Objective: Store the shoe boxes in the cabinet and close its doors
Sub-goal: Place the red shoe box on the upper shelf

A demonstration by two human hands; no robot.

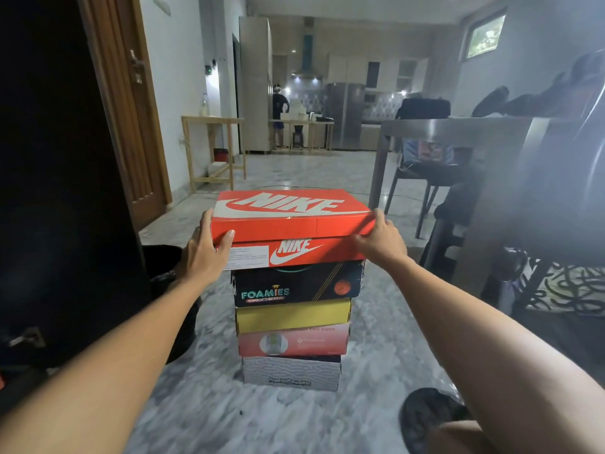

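Five shoe boxes stand stacked on the marble floor (294, 417), directly ahead of the person. The top item is the red box (291, 224). Below it lie the black box (296, 285), yellow box (293, 314), pink box (293, 340) and grey box (291, 371). The red box's long axis runs left to right across the view, so each end faces one hand. The left hand (204, 253) grasps the left end: thumb on the lid's front edge, fingers wrapped round the side. The right hand (381, 239) grasps the right end in the same way. Both grips are equally near and level with the lid. The red box still appears to rest on the black box; a straight upward lift should clear it. A dark panel (65, 158) at left may be the cabinet; this cannot be confirmed.
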